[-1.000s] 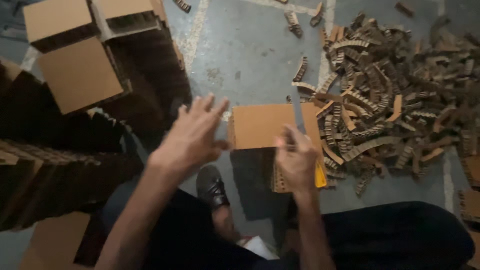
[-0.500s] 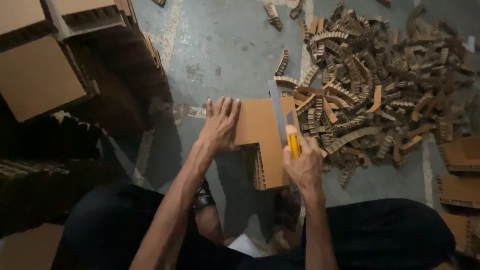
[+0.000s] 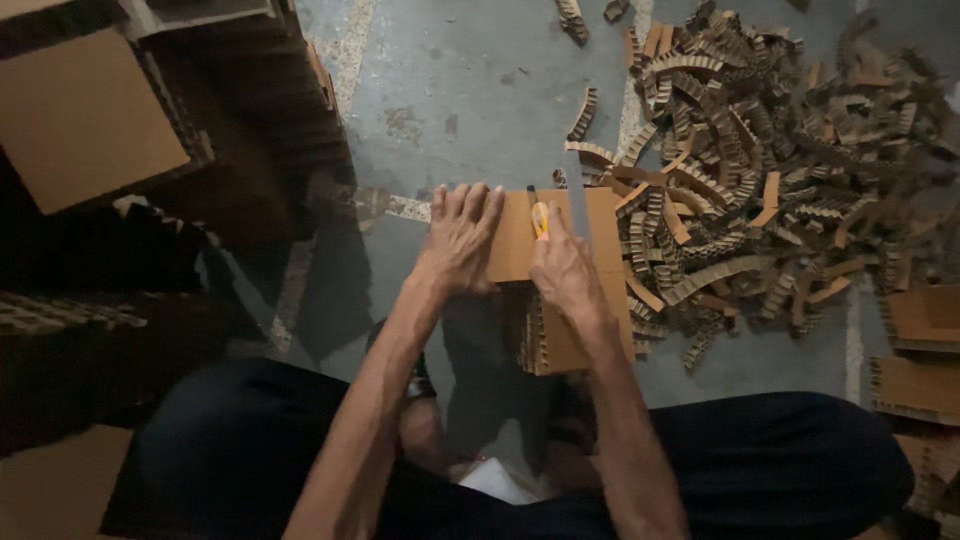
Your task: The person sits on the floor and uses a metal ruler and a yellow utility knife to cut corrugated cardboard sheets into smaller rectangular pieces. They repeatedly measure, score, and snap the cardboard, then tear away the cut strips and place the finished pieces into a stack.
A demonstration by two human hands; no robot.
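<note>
Head view, looking down. Left hand (image 3: 462,238) lay flat, fingers spread, on the top of a cardboard block (image 3: 560,290) at centre frame, pressing it down. Right hand (image 3: 562,268) was closed around a yellow knife (image 3: 540,218), tip pointing toward the far edge of the block, just beside a grey straightedge (image 3: 578,205) lying along the top. Hands sat close together, nearly touching, both on the block. Block stood on the floor (image 3: 470,90) between the knees, its honeycomb edge showing on the near side.

Judged to be the cutting step: block held steady, blade set at the far end of the line beside the straightedge. Next move would likely call for steady downward pressure from the left hand and a straight pull of the blade toward the body, with fingers kept clear of the line.

Floor was grey concrete, stained and scuffed, with pale painted lines. Right of centre and upper right, a large pile of strips (image 3: 780,180), curved honeycomb offcuts, touching the block's right side. Upper left, stacked boxes (image 3: 85,115) in shadow. Right edge, more flat cardboard pieces (image 3: 920,350). Lower frame, dark trousers (image 3: 780,460) over bent legs. Light was dim, left side mostly dark.
</note>
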